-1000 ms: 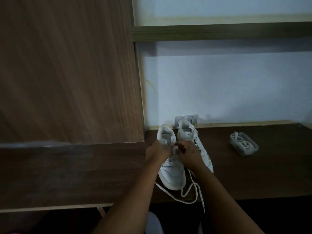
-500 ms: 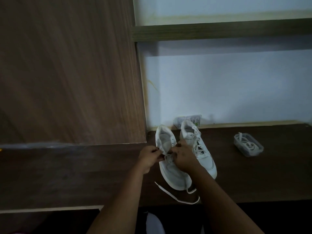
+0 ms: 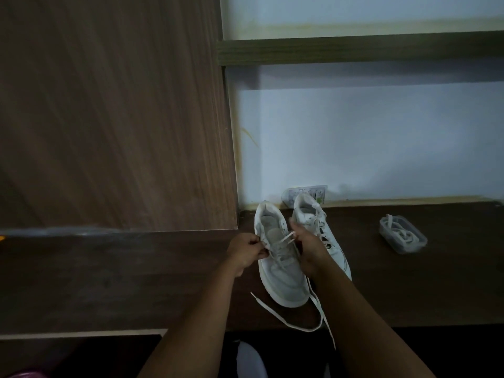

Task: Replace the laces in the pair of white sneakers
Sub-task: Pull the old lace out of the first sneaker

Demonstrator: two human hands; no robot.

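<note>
On the dark desk [image 3: 136, 282], my left hand [image 3: 244, 253] pinches the lace [image 3: 278, 241] beside the near sneaker [image 3: 281, 263] — my right hand [image 3: 308, 248] grips its other side. The second sneaker [image 3: 316, 222] stands just beside; a clear container [image 3: 402, 238] of laces sits well apart.

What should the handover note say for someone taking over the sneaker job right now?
Left hand: grip pinching the lace at the left sneaker.
Right hand: grip on the same lace from the other side.
Lace tails trail off the desk edge.
Right sneaker beside it, laced.
Container with laces to the right.
Done: cannot tell which laces are new.
Left: finish the left sneaker.
</note>
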